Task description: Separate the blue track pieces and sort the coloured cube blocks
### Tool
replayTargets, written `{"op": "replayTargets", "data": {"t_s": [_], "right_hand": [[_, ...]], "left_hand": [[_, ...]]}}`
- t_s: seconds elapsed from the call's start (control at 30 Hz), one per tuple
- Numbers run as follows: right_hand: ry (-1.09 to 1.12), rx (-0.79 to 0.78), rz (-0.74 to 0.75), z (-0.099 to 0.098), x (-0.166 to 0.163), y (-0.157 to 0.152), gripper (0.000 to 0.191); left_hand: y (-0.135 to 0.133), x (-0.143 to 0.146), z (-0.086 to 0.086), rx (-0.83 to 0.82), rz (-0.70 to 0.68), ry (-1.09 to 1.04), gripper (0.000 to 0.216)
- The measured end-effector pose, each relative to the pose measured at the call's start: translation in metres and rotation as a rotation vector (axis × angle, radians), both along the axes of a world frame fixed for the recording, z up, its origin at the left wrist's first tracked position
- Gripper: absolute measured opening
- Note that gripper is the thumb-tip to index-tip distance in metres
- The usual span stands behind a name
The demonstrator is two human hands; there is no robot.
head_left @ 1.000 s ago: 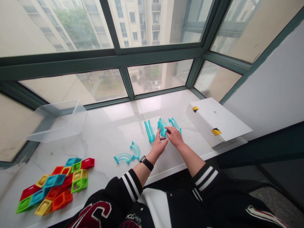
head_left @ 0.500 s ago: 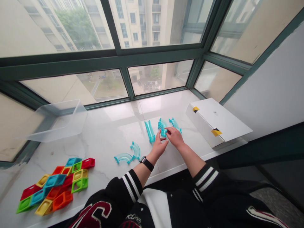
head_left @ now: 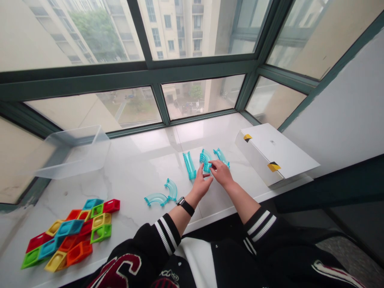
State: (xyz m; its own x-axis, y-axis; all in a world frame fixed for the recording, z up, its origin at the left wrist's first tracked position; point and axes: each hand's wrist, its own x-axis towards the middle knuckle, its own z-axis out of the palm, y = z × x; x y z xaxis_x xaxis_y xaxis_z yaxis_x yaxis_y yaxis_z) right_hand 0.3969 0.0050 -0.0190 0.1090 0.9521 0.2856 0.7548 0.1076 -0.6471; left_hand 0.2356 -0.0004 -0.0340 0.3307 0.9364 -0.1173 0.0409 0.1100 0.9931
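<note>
Both hands meet over a curved clear-blue track piece (head_left: 205, 159) on the white marble sill (head_left: 141, 160). My right hand (head_left: 221, 173) pinches the piece's near end with its fingertips. My left hand (head_left: 201, 185), with a black watch on the wrist, is curled against the same piece from the left. A straight blue track piece (head_left: 189, 165) lies just left of the hands and another blue piece (head_left: 221, 156) just right of them. Two curved blue pieces (head_left: 163, 194) lie joined nearer the sill's front edge.
A cluster of coloured square frame blocks (head_left: 67, 236) lies at the front left. A clear plastic bin (head_left: 72, 152) stands at the back left by the window. A white cardboard box (head_left: 274, 157) with yellow-black tape sits at the right.
</note>
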Motion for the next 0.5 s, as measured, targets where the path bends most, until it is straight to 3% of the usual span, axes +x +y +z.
{"op": "replayTargets", "data": {"t_s": [0.33,0.5], "right_hand": [[0.029,-0.003,-0.005,0.001,0.000,-0.004,0.041],[0.140,0.011,-0.035,0.000,-0.001,-0.024,0.051]], "left_hand": [[-0.003,-0.003,0.008,-0.025,-0.025,0.020,0.094],[-0.024,-0.028,0.021,0.007,-0.134,0.073,0.090]]}}
